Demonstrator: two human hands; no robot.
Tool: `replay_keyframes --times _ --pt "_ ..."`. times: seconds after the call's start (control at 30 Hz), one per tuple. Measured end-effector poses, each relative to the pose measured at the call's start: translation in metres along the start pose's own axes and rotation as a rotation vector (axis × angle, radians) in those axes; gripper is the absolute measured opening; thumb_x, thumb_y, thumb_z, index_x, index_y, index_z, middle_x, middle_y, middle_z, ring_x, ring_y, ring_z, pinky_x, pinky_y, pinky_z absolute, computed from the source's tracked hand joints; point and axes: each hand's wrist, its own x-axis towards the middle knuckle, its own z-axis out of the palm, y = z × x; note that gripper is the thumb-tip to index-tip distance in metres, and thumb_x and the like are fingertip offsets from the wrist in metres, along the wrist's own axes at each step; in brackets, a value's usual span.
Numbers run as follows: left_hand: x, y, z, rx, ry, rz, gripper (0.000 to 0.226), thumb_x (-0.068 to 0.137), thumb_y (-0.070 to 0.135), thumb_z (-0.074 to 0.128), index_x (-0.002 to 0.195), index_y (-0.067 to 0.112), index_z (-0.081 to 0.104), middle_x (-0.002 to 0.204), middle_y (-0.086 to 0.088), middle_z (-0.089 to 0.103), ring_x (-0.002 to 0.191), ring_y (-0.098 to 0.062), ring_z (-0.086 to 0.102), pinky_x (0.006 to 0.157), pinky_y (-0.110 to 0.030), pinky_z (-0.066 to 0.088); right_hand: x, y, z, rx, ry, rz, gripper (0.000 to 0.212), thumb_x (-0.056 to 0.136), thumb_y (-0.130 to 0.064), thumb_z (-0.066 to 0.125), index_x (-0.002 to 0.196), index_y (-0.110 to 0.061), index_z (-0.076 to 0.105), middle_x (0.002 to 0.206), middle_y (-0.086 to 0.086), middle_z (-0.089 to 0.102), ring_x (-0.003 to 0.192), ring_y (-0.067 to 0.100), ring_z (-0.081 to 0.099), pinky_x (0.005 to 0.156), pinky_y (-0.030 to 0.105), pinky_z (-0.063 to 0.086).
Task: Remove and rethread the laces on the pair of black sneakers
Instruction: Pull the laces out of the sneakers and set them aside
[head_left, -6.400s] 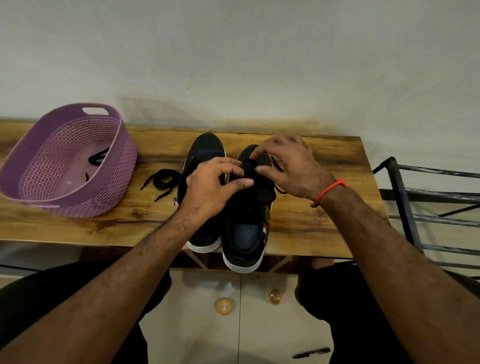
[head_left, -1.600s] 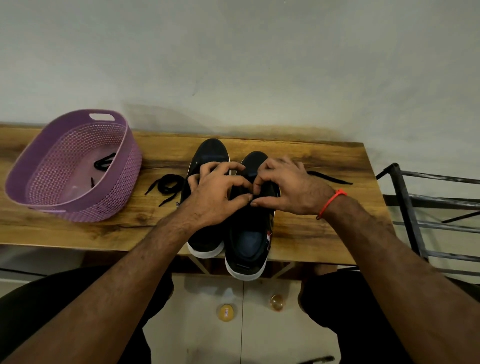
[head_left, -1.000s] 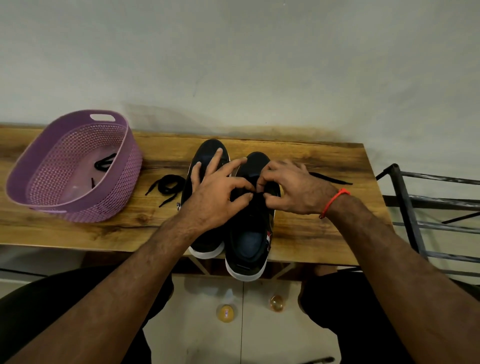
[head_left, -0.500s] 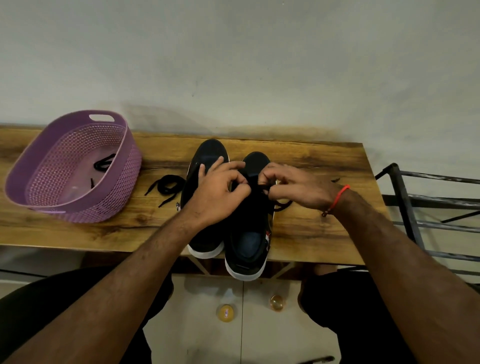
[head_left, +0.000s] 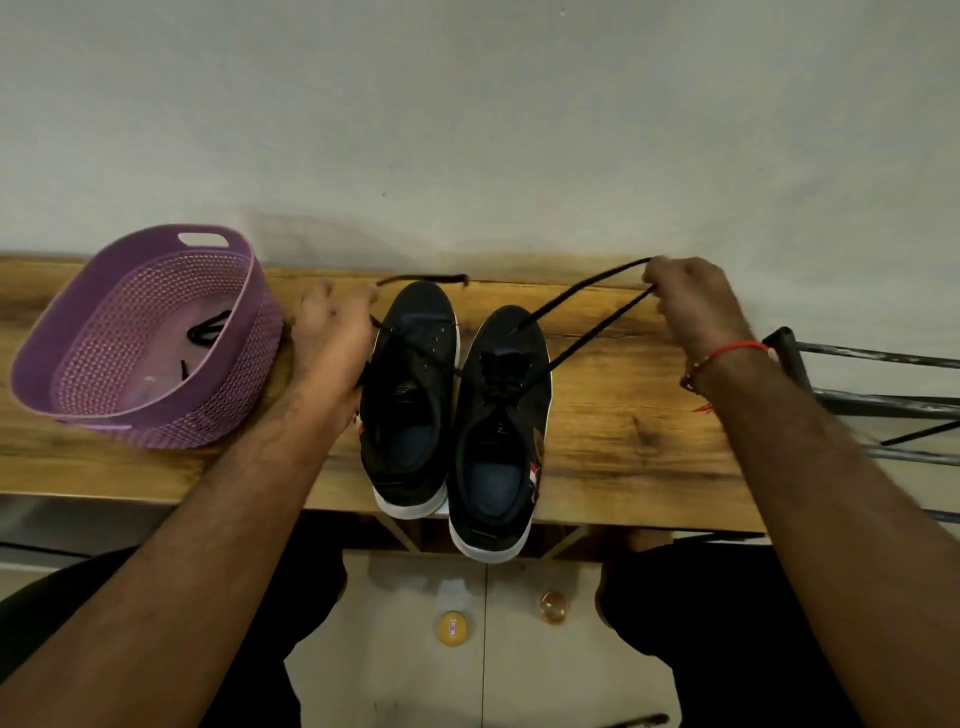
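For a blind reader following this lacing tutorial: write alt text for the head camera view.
A person's two hands pull the ends of a black lace outward from the right sneaker of a black pair on a wooden table: right hand far right, left hand blurred beside the left sneaker. A purple basket at left holds something black, seemingly another lace.

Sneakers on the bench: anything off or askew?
Both sneakers' heels overhang the bench front edge, the right sneaker further than the left sneaker. Two round items lie on the floor below. Nothing looks damaged.
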Motion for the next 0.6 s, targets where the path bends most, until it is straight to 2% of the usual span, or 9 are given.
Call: replay_keyframes --times 0.03,0.07,0.1,0.13,0.23,0.3,0.37,0.5,0.6 --pt "0.003 -0.005 0.001 0.243 0.001 0.073 0.083 0.081 0.053 0.066 0.152 0.019 0.038 0.159 -0.012 0.03 0.148 -0.028 0.032 0.114 -0.051 0.038 0.001 0.005 0.0 -0.342 0.089 -0.034 0.047 0.083 -0.039 0.062 0.123 -0.015 0.052 0.127 0.011 0.047 0.119 0.032 0.045 0.091 0.042 0.044" --pt "0.0 -0.008 0.003 0.452 -0.001 0.189 0.091 0.086 0.049 0.067 0.159 0.017 0.023 0.168 -0.014 0.006 0.154 -0.037 0.005 0.123 -0.055 0.016 0.0 0.01 0.001 -0.61 0.136 -0.11 0.069 0.083 -0.042 0.065 0.14 -0.016 0.038 0.145 0.012 0.033 0.133 0.035 0.033 0.099 0.048 0.038" --pt "-0.005 -0.01 0.006 0.593 -0.001 0.346 0.089 0.091 0.043 0.066 0.161 0.017 0.017 0.168 -0.014 -0.008 0.153 -0.04 -0.011 0.124 -0.055 0.0 -0.003 0.013 0.002 -0.752 0.125 -0.209 0.083 0.082 -0.043 0.067 0.15 -0.018 0.025 0.153 0.011 0.022 0.14 0.037 0.023 0.104 0.052 0.034" --pt "-0.009 -0.012 0.009 0.669 -0.021 0.52 0.083 0.093 0.038 0.066 0.161 0.022 0.021 0.168 -0.013 -0.011 0.152 -0.041 -0.016 0.121 -0.056 -0.005 -0.006 0.012 0.005 -0.789 0.061 -0.308 0.086 0.083 -0.044 0.067 0.153 -0.02 0.023 0.157 0.011 0.019 0.143 0.038 0.019 0.107 0.054 0.032" --pt "-0.019 -0.017 0.014 0.77 -0.223 0.852 0.051 0.089 0.037 0.071 0.138 0.036 0.058 0.169 -0.005 0.007 0.153 -0.04 -0.01 0.121 -0.064 0.0 -0.018 0.006 0.014 -0.717 -0.303 -0.544 0.051 0.089 -0.047 0.066 0.137 -0.034 0.052 0.152 0.005 0.034 0.145 0.032 0.022 0.116 0.056 0.025" --pt "-0.021 -0.022 0.016 0.818 -0.399 0.891 0.031 0.088 0.043 0.072 0.119 0.042 0.069 0.167 0.001 0.018 0.153 -0.036 -0.006 0.12 -0.063 0.002 -0.026 0.006 0.023 -0.724 -0.504 -0.617 0.025 0.088 -0.048 0.066 0.112 -0.043 0.063 0.145 -0.003 0.043 0.143 0.026 0.025 0.114 0.061 0.023" --pt "-0.024 -0.026 0.018 0.884 -0.493 0.891 0.022 0.087 0.051 0.07 0.108 0.047 0.072 0.165 0.008 0.023 0.153 -0.033 -0.005 0.119 -0.058 0.001 -0.035 0.007 0.032 -0.744 -0.632 -0.622 0.015 0.086 -0.051 0.067 0.099 -0.046 0.063 0.142 -0.008 0.045 0.141 0.022 0.025 0.113 0.061 0.024" --pt "-0.029 -0.026 0.02 0.906 -0.536 0.869 0.017 0.085 0.053 0.07 0.102 0.05 0.074 0.161 0.019 0.028 0.153 -0.026 0.0 0.117 -0.053 0.003 -0.043 0.01 0.043 -0.844 -0.686 -0.639 0.021 0.087 -0.052 0.065 0.105 -0.042 0.066 0.144 -0.01 0.043 0.143 0.022 0.02 0.11 0.055 0.021" --pt "-0.032 -0.021 0.019 0.938 -0.534 0.872 0.017 0.084 0.054 0.07 0.099 0.049 0.074 0.159 0.023 0.028 0.151 -0.023 0.002 0.114 -0.052 0.007 -0.043 0.01 0.043 -0.807 -0.678 -0.673 0.013 0.089 -0.044 0.067 0.101 -0.039 0.067 0.142 -0.011 0.044 0.143 0.02 0.02 0.113 0.056 0.02"
